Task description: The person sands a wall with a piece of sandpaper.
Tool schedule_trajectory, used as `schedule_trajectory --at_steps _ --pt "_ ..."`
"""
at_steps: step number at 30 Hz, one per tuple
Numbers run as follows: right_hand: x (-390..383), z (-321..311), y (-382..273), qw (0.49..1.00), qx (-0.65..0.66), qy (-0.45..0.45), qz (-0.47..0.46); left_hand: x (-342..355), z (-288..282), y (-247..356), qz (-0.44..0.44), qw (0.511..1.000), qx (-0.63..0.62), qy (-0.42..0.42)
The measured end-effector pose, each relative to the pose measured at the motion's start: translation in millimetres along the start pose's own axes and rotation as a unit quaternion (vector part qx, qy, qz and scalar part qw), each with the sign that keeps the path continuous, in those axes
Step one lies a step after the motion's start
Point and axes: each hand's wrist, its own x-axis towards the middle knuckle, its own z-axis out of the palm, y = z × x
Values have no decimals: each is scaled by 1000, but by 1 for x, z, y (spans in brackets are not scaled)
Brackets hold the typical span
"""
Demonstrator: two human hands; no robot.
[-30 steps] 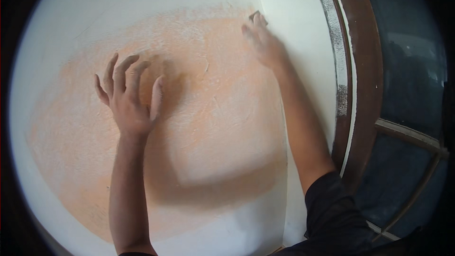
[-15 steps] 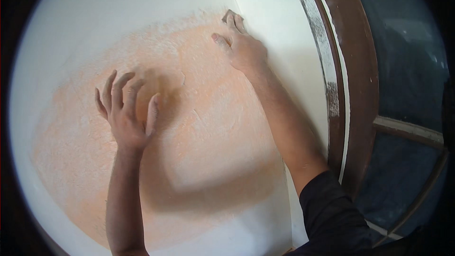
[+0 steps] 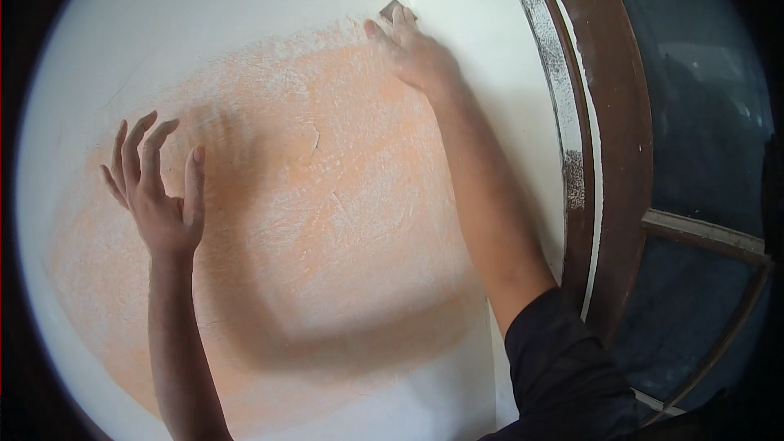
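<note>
My right hand (image 3: 418,55) presses a small brownish-grey piece of sandpaper (image 3: 391,11) against the wall near the inner corner. Its fingertips lie over the sheet, with the thumb held off to the left. Under it, at the upper edge, is a large peach-coloured patch (image 3: 359,212) with white, rough streaks and a few raised flakes. My left hand (image 3: 163,196) is raised in front of the patch's left part, fingers spread and slightly bent, holding nothing. Its shadow falls on the wall to its right, so it seems apart from the surface.
White wall (image 3: 196,8) surrounds the patch. A narrow white side wall (image 3: 482,49) meets it at a corner on the right. Beyond stands a brown frame (image 3: 625,114) with a chipped white edge, then dark glass panes (image 3: 694,131) with a crossbar (image 3: 702,233).
My left hand has moved left and slightly up, still spread. My right hand has slid a little upward with the sandpaper, staying by the corner.
</note>
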Motion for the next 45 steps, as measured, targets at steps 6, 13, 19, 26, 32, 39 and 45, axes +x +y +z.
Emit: schedule_trajectory --at_steps 6,13,19,26,32,39,45 --pt "-19 30 32 992 -15 78 -97 -20 -5 -5 62 997 41 -6" --pt "7 0 -11 999 13 2 -46 21 35 58 115 989 -66 -62" --pt "-25 23 0 987 -72 100 -100 30 60 68 128 990 -55 -7" --pt "-18 5 -20 995 -100 25 -16 21 63 59 128 986 -97 37" --pt "-3 5 -1 993 -95 65 -41 21 66 64 172 975 -143 5" --pt "-29 5 -7 985 -149 43 -75 18 64 61 183 974 -131 9" --pt "5 6 7 986 -111 75 -96 19 64 63 188 973 -134 15"
